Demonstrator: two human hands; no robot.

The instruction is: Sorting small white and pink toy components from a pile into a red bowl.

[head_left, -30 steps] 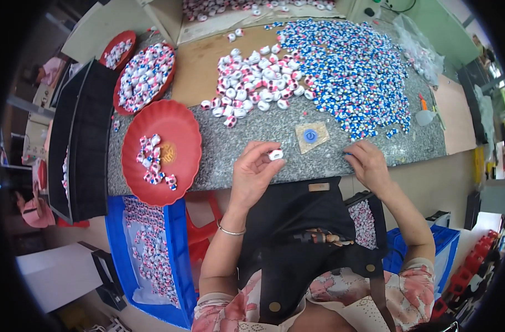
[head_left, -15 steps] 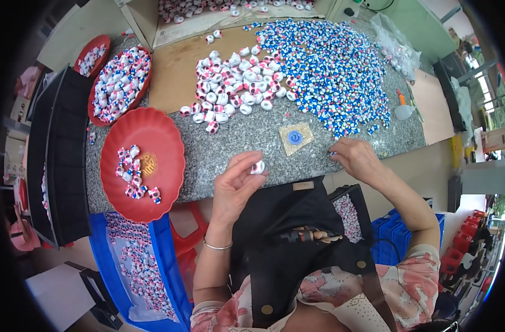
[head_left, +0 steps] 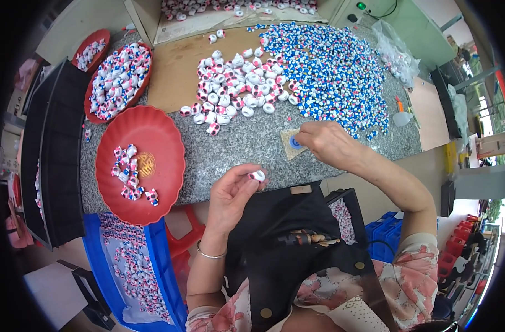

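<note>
My left hand (head_left: 233, 193) is closed round a small white figurine head (head_left: 257, 176) with dark and pink markings, its hollow white side turned up. My right hand (head_left: 324, 141) is pinched over a round blue cap-like dish (head_left: 295, 142) on a speckled square pad (head_left: 290, 150). Its fingertips hide whatever they hold; half a second ago a small blue piece showed there. Beyond my hands lie a heap of the same white heads (head_left: 230, 83) and a wide spread of small blue-and-white pieces (head_left: 335, 72).
At the left a red scalloped bowl (head_left: 172, 188) holds several joined figurines, and a fuller red bowl (head_left: 89, 105) stands behind it. A blue crate (head_left: 169, 276) of figurines sits below the table's edge. A clear bottle with an orange tip (head_left: 401, 118) and a plastic bag (head_left: 396, 52) lie at the right.
My right hand has moved left and away from me, from the bare tabletop to the blue dish. My left hand has dropped slightly and tilted the head's hollow side up.
</note>
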